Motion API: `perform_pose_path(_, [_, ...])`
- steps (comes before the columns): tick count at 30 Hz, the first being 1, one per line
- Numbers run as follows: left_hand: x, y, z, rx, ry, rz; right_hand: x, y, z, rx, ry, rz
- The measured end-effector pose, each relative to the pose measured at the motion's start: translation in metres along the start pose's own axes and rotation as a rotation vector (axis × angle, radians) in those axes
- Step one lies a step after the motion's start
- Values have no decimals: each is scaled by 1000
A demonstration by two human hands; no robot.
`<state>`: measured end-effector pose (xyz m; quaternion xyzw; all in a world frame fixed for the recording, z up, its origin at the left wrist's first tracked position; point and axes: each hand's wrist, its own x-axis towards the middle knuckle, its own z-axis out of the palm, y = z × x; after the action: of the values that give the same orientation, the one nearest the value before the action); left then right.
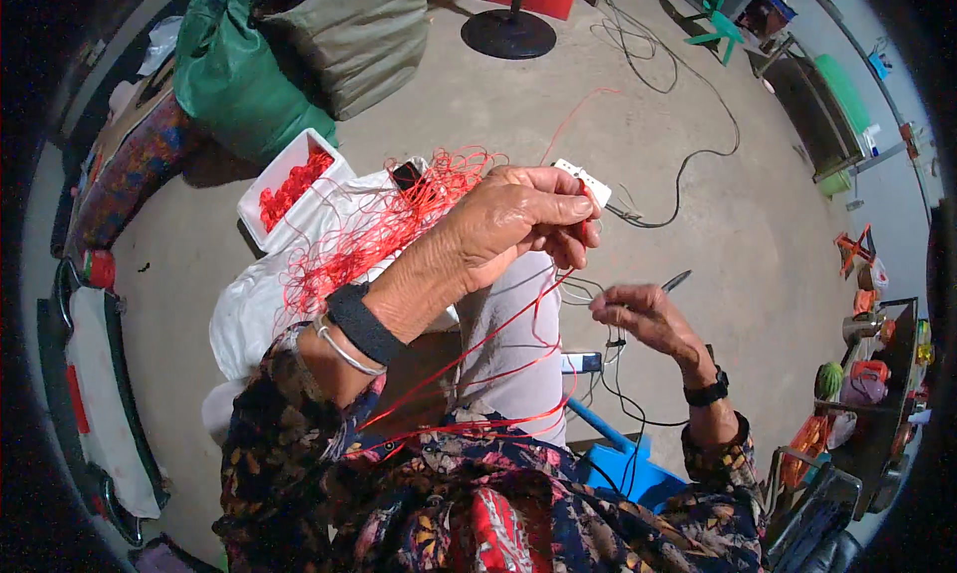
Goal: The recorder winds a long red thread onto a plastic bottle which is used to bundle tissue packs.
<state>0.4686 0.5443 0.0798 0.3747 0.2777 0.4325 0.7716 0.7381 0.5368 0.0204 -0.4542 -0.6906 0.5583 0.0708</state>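
Observation:
My left hand [523,214] is closed in a pinch on thin red cord [541,299], in front of my raised knee. A small bunched red bit shows between its fingertips. From there strands run down across my light trouser leg [513,339] to my lap. My right hand [648,319] hangs lower and to the right, thumb and fingers drawn together. Whether it pinches anything is too small to make out. Just beyond its knuckles shows a dark pointed thing [678,280]; I cannot tell if the hand touches it.
Tangled red cord [369,234] lies on white sacking [249,309] at left, beside a white box [261,232] of red pieces. A white power strip [596,188] and black cables [681,174] lie ahead. A blue plastic object [638,473] sits right of my lap. Shelves [882,393] stand at right.

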Motion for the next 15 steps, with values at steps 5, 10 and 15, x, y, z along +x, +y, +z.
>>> perform_pose_path(5, [-3,14,4,53,-4,13,19,-33,12,409,84,-114])
perform_pose_path(10, [-3,15,6,39,-5,10,18,-48,23,451,139,-216])
perform_pose_path(15, [-2,9,12,111,36,-57,10,-74,54,510,161,-277])
